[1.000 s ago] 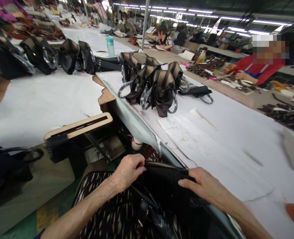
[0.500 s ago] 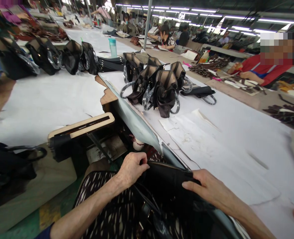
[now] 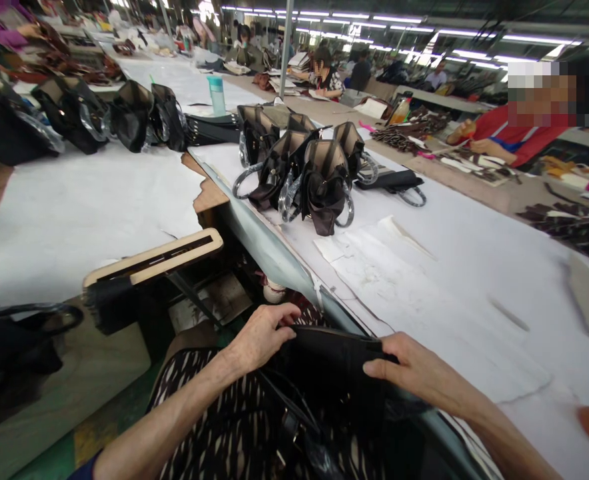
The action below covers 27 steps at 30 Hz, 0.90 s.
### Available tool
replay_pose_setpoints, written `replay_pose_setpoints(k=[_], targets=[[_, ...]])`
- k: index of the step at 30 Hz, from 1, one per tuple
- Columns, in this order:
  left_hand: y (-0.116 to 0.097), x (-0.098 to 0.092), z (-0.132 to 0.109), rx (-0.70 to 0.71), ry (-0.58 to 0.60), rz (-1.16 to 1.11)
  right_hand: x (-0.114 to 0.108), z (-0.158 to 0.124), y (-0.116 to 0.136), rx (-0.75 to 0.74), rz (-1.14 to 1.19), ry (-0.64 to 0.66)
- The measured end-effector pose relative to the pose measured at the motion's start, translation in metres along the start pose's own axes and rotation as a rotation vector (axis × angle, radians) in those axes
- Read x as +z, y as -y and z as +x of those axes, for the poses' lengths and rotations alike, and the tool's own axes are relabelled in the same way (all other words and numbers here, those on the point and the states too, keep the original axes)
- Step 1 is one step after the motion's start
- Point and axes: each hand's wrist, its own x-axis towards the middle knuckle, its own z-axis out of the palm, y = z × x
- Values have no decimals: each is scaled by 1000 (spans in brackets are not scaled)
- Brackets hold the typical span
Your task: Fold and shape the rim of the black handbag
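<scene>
My left hand (image 3: 259, 337): back up, fingers (image 3: 287, 312) curled, thumb slightly apart. My right hand (image 3: 407, 363): thumb pointing left, fingers bent, pinching. Forearms (image 3: 489, 420) angled inward, hands well apart.

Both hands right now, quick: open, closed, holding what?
Left hand: part-curled at the bag; whether it's holding it cannot be told.
Right hand: closed, holding the bag by its upper edge.

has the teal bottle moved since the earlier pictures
No. The teal bottle stands in the same spot relative to the metal pole; only the whole view has shifted slightly.
</scene>
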Motion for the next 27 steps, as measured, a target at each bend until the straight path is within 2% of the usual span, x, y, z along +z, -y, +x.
replay_pose_setpoints(k=[4, 7, 13, 19, 24, 27], targets=[[-5, -12, 6, -77, 263, -196, -9, 2, 1, 23, 40, 54], [-8, -18, 10, -182, 376, -364, -17, 7, 0, -6, 67, 111], [-4, -15, 7, -297, 345, -462, -25, 15, -1, -34, 109, 199], [-5, -13, -2, -298, 367, -440, -17, 5, 6, -19, 140, 104], [-10, -13, -6, -294, 355, -425, -15, -2, 15, -117, 93, 6], [-12, -12, -9, -299, 353, -405, -16, -4, 24, -212, 116, 10]])
